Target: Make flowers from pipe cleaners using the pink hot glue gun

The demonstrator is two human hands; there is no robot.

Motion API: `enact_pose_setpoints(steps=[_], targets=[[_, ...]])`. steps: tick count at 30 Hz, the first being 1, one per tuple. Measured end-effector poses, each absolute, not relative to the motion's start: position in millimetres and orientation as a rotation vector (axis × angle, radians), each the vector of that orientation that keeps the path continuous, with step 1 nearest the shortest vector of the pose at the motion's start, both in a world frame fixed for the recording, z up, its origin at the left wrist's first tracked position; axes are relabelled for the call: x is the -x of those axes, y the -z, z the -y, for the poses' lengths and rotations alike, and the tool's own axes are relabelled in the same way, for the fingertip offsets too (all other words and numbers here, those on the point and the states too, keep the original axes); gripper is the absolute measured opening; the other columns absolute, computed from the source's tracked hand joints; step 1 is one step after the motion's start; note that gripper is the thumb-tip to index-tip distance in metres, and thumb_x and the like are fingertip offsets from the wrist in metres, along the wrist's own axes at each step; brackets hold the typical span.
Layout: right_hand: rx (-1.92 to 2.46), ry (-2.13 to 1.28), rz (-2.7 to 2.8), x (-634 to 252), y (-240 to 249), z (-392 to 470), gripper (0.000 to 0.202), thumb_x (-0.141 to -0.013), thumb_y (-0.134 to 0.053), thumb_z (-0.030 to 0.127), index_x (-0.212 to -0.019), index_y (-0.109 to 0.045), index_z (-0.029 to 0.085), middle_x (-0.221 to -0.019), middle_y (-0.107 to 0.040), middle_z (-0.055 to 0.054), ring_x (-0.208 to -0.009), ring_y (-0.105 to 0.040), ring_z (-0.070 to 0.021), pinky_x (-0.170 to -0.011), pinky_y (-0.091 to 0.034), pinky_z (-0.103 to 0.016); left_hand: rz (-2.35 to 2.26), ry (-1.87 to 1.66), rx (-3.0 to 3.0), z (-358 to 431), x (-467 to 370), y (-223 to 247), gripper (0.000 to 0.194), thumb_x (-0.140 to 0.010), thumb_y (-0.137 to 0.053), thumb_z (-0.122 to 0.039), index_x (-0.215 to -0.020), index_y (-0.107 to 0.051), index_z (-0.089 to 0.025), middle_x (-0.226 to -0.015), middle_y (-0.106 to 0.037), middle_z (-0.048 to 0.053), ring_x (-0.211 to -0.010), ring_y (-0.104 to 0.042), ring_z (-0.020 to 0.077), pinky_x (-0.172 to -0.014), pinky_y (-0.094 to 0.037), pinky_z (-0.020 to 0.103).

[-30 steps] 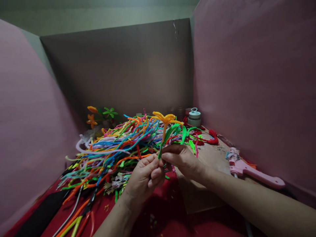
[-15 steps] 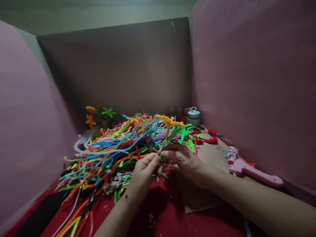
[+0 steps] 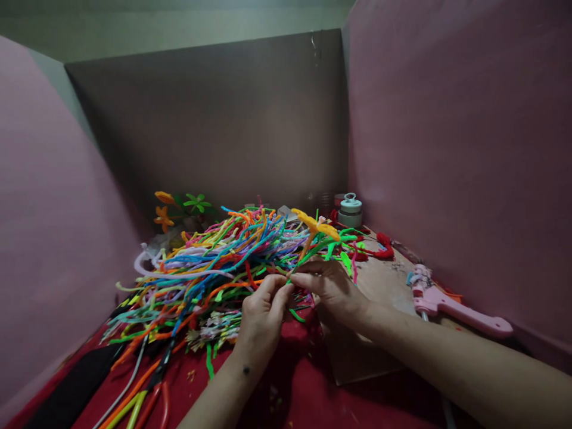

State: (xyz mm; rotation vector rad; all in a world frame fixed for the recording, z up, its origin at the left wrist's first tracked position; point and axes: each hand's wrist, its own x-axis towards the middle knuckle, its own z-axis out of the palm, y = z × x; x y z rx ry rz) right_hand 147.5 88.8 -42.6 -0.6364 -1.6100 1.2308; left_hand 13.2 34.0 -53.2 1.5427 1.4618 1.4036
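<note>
An orange-yellow fuzzy flower [image 3: 316, 226] tilts to the right above my hands, its green stem [image 3: 308, 255] running down between my fingertips. My left hand [image 3: 264, 310] pinches the lower end of the stem with thumb and forefinger. Close against it, my right hand [image 3: 333, 289] is closed on the stem just above. The fingertips of both hands nearly touch. Behind and to the left lies a big heap of multicoloured pipe cleaners [image 3: 214, 256].
A pink glue gun [image 3: 465, 313] lies at the right by a brown board [image 3: 384, 286]. Pliers or scissors with red and yellow handles [image 3: 154, 393] rest front left. A pale green jar [image 3: 350, 211] and finished orange flowers [image 3: 164, 219] stand at the back.
The flower has turned and tilted further right, its petals now facing more toward the camera. My left hand has rotated slightly, its fingers tucked in more.
</note>
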Motion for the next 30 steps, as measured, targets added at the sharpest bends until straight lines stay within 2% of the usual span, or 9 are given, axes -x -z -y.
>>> enact_pose_setpoints(steps=[4,9,13,15,19,24,27,30], targets=[[0.642,-1.244,1.61,-148,42,-88,0.017,-0.073,-0.062,0.031,-0.067,-0.07,0.017,-0.068,-0.066,-0.001,-0.069,-0.058,-0.0176,-0.065,-0.042,-0.028,-1.387,-1.407,-1.426,-32,-16,47,0.017,-0.076,-0.058,-0.034,-0.075,-0.06,-0.017,-0.051,-0.055,-0.003,-0.041,-0.047,0.0091,-0.043,-0.036,0.019],[0.608,-1.308,1.639,-148,37,-83,0.016,-0.07,-0.066,0.034,-0.069,-0.069,0.018,-0.061,-0.063,0.001,-0.062,-0.056,-0.0148,-0.06,-0.042,-0.027,-1.176,-1.414,-1.17,-33,-15,42,0.017,-0.073,-0.063,-0.032,-0.07,-0.059,-0.015,-0.048,-0.055,-0.004,-0.036,-0.044,0.0043,-0.039,-0.03,0.015],[0.562,-1.364,1.531,-146,40,-86,0.012,-0.063,-0.072,0.029,-0.068,-0.07,0.018,-0.069,-0.064,0.001,-0.071,-0.057,-0.0145,-0.069,-0.043,-0.028,-0.992,-1.411,-0.998,-35,-13,43,0.016,-0.075,-0.062,-0.029,-0.072,-0.057,-0.015,-0.046,-0.052,-0.006,-0.032,-0.037,0.0014,-0.036,-0.027,0.013],[0.559,-1.506,1.397,-144,43,-88,0.012,-0.06,-0.074,0.027,-0.067,-0.07,0.018,-0.068,-0.065,0.001,-0.069,-0.058,-0.0136,-0.07,-0.043,-0.028,-0.901,-1.378,-0.914,-34,-13,44,0.014,-0.077,-0.061,-0.027,-0.073,-0.056,-0.015,-0.044,-0.049,-0.007,-0.03,-0.034,0.0005,-0.035,-0.025,0.012],[0.479,-1.878,1.176,-143,47,-92,0.014,-0.059,-0.075,0.022,-0.071,-0.071,0.018,-0.063,-0.065,0.002,-0.061,-0.057,-0.0102,-0.059,-0.042,-0.022,-0.708,-1.278,-0.808,-32,-12,45,0.012,-0.083,-0.055,-0.023,-0.074,-0.054,-0.014,-0.043,-0.042,-0.008,-0.028,-0.025,-0.0009,-0.032,-0.022,0.011],[0.461,-2.013,1.215,-148,45,-93,0.024,-0.062,-0.072,0.021,-0.085,-0.071,0.016,-0.066,-0.065,0.0,-0.056,-0.053,-0.0083,-0.05,-0.036,-0.019,-0.609,-1.196,-0.732,-31,-9,46,0.01,-0.083,-0.053,-0.022,-0.077,-0.055,-0.014,-0.044,-0.038,-0.011,-0.027,-0.016,-0.0023,-0.032,-0.025,0.011],[0.521,-2.007,1.219,-148,44,-92,0.016,-0.06,-0.072,0.02,-0.075,-0.07,0.015,-0.062,-0.063,0.001,-0.054,-0.051,-0.0079,-0.048,-0.034,-0.019,-0.658,-1.161,-0.769,-32,-7,46,0.014,-0.084,-0.052,-0.026,-0.078,-0.055,-0.013,-0.043,-0.037,-0.012,-0.026,-0.015,-0.0019,-0.032,-0.025,0.013],[0.533,-1.967,1.194,-144,44,-93,0.009,-0.058,-0.07,0.019,-0.063,-0.066,0.013,-0.059,-0.06,0.001,-0.053,-0.05,-0.0078,-0.047,-0.032,-0.018,-0.808,-1.191,-0.902,-32,-9,44,0.018,-0.084,-0.051,-0.03,-0.076,-0.054,-0.014,-0.043,-0.043,-0.009,-0.027,-0.023,-0.0002,-0.032,-0.024,0.014]])
